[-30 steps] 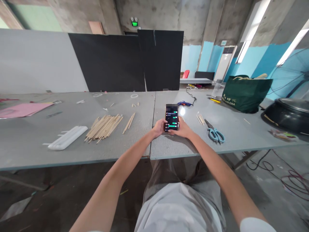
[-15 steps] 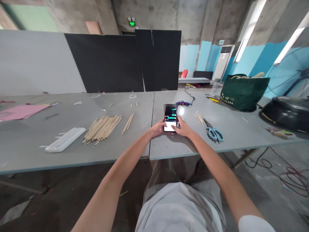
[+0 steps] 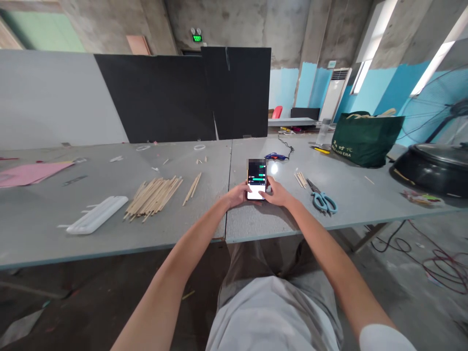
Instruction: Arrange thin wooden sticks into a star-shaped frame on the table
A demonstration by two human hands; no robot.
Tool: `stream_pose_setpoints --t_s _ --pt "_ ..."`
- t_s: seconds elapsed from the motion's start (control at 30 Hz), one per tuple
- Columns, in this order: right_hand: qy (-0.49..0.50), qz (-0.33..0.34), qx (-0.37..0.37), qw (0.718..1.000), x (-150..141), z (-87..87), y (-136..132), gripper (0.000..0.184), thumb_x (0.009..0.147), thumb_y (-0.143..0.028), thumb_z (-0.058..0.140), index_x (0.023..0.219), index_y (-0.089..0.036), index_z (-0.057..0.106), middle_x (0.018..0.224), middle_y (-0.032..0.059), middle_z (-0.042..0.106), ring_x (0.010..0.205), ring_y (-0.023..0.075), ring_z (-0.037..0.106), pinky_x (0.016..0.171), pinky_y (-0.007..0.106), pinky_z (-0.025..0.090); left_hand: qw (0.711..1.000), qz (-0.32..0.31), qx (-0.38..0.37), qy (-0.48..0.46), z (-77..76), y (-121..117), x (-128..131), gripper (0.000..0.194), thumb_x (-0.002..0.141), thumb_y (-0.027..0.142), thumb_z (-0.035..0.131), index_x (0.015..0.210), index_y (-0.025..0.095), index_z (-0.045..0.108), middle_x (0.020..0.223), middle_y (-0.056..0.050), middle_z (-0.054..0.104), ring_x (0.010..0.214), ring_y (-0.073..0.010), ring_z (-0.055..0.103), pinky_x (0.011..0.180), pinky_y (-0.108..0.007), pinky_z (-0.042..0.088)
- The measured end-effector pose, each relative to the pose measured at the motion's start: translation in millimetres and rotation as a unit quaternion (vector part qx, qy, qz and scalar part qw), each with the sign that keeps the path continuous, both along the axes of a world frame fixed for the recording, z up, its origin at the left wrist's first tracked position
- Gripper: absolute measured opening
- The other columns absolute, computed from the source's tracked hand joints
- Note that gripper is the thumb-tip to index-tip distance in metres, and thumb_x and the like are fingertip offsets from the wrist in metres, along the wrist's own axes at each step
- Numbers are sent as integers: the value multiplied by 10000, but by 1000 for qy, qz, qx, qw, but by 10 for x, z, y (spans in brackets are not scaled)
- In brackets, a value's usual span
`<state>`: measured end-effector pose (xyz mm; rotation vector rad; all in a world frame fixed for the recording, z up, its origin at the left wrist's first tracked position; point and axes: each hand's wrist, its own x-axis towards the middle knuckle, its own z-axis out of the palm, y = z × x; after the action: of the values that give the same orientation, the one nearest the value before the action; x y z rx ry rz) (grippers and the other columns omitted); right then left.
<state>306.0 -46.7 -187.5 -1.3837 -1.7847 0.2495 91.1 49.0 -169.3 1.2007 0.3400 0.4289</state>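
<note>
A smartphone with a lit screen is held upright above the table's front edge, between both hands. My left hand grips its left side, the thumb over the lower screen. On the other side, my right hand holds the right edge, its thumb also over the white lower part of the screen. The fingers behind the phone are hidden. Right of my right hand lie a few short wooden sticks and blue-handled scissors. A blue glue gun lies just beyond the phone.
Left on the grey table are a pile of wooden sticks, three separate sticks, a white plastic item and pink paper. To the right stand a green bag and a black lidded pot. Dark panels rise behind.
The view has shifted slightly, so the scene sits a little further left. Both hands keep hold of the smartphone, with no clear movement of the thumbs.
</note>
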Motion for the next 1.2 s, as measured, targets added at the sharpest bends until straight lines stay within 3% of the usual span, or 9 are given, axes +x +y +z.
stream_pose_setpoints --t_s 0.13,0.5,0.63,0.7,0.87,1.03,1.2 --pt "4 -20 -15 1000 10 -10 19 401 991 -487 658 1273 -208 599 1079 126 758 951 309 724 841 459 580 1000 0 0 -2 -21 24 5 734 661 129 652 1393 192 642 1257 -177 803 1248 -420 754 1035 -679 640" --pt "-17 2 -19 1000 39 7 -5 556 905 -499 783 1330 -211 570 1109 128 762 977 321 724 852 470 582 1000 -13 1 -3 -42 56 9 755 621 149 637 1375 164 644 1233 -165 811 1181 -397 775 1066 -711 615" --pt "-9 -15 -28 999 29 17 4 402 979 -488 675 1256 -211 586 1071 118 757 937 302 720 826 451 571 1000 -9 0 2 -50 64 10 757 611 154 638 1368 168 642 1213 -163 815 1170 -402 777 1058 -723 612" --pt "-4 -21 -34 999 22 22 2 367 997 -486 646 1235 -214 585 1048 112 755 913 294 718 814 444 567 1000 -13 -5 0 -54 77 11 748 624 174 627 1371 159 641 1229 -176 813 1174 -408 775 1059 -739 602" --pt "-9 4 -30 999 24 33 -23 487 932 -498 735 1288 -211 564 1060 119 760 923 307 718 814 445 561 999 -30 -29 -6 -67 123 18 758 637 238 583 1384 122 644 1280 -221 799 1188 -441 762 1034 -774 588" --pt "9 10 -41 999 35 61 -46 401 993 -516 638 1260 -222 580 1034 98 750 880 284 701 748 405 540 999 -27 -23 -5 -67 118 34 698 731 252 588 1416 129 640 1294 -228 793 1219 -439 750 1042 -744 594" --pt "14 -33 -56 998 -55 58 -22 429 990 -553 651 1253 -222 581 1025 105 745 880 300 707 769 435 558 1000 -7 -16 9 -40 67 35 609 806 265 619 1399 129 643 1279 -231 788 1241 -431 743 1052 -710 608"
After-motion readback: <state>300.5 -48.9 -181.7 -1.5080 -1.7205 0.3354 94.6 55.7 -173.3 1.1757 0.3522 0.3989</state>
